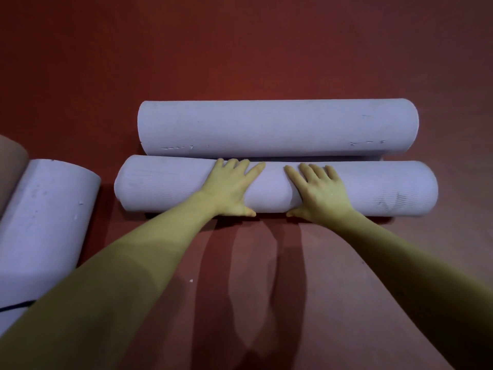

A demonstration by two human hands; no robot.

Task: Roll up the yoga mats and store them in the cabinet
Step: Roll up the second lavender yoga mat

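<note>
Near roll (373,188) lies crosswise on red floor (240,49), fully rolled. Left hand (229,189) and right hand (320,193) both flat on its middle, fingers spread and straight, pressing, thumbs at near edge. Far roll (277,126) lies parallel just behind, touching near roll. Third mat (45,222) at left, apart, partly in view. No brand, label or writing readable on any mat.

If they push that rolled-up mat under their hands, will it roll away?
Probably a little: the near mat is round, so it likely rolls, but the far mat lies right against it and should stop it. It dents under the left hand and right hand, so it seems squishy.
</note>
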